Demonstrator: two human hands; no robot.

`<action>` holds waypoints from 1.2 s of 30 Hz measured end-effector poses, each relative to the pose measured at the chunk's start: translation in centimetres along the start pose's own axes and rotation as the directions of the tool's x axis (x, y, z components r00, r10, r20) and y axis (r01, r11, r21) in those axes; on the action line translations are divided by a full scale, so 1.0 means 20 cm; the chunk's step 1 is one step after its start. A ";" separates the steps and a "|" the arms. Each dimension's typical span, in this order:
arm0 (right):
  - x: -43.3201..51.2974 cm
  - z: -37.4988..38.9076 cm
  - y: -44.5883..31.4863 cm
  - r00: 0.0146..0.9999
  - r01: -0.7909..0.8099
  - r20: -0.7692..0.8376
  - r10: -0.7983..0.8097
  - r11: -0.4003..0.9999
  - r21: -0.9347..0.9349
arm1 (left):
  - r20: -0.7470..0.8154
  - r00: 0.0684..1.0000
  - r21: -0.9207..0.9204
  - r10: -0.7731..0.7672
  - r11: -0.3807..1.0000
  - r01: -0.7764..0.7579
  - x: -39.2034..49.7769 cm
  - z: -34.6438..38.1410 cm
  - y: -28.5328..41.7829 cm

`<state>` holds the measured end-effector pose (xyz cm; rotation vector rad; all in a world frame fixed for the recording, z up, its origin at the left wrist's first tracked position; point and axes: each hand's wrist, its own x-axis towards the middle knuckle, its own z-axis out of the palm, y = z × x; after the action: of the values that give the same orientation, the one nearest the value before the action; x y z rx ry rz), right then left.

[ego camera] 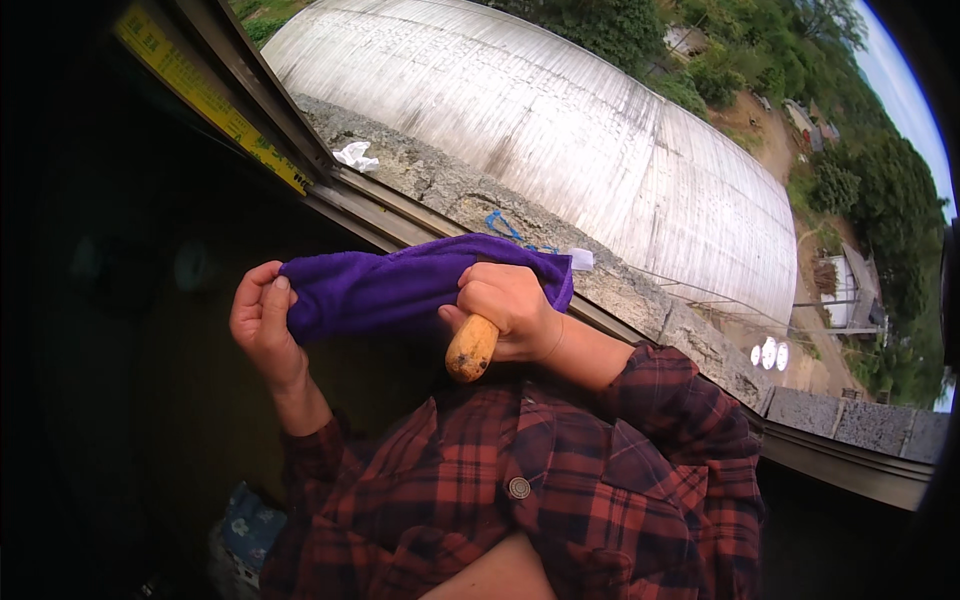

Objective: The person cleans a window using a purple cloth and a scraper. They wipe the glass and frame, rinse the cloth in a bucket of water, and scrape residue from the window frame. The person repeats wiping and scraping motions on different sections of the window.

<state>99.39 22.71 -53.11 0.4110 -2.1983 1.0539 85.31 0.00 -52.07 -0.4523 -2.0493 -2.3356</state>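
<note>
A purple cloth [375, 289] is stretched sideways in front of my chest, beside the window track. My left hand [266, 322] pinches its left end between thumb and fingers. In my right hand [517, 307] is a worn wooden handle [472, 349] with dark spots on its butt end, which points towards me. The fist lies against the right part of the cloth. Whatever the handle is fixed to is hidden by the hand and cloth.
A metal window track [375, 210] runs across, with a rough stone ledge [450, 191] outside it. Crumpled white paper [356, 156] and blue cord [502, 223] lie on the ledge. Beyond is a large pale corrugated roof [525, 112]. Blue floral fabric [251, 525] shows at lower left.
</note>
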 end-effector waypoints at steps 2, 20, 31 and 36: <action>0.06 0.04 0.03 1.000 0.001 -0.001 -0.001 1.000 -0.006 | 0.002 1.000 -0.006 0.000 1.000 0.000 0.06 -0.02 -0.01; 0.02 -0.02 -0.21 0.965 0.017 -0.256 0.054 0.964 0.265 | -0.224 0.924 -0.469 0.310 0.797 -0.381 0.27 -0.03 0.48; -0.20 -0.29 -0.37 0.831 -0.197 -0.426 0.357 0.906 0.375 | -0.255 0.823 -0.335 0.508 0.752 -0.568 0.35 0.07 0.89; -0.25 -0.35 -0.39 0.780 -0.235 -0.478 0.404 0.897 0.375 | -0.058 0.873 -0.353 0.485 0.808 -0.472 0.31 0.37 0.76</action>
<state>110.20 23.31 -48.84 -0.1561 -1.6211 1.4851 83.74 6.09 -35.20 -0.9032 -1.2909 -2.3625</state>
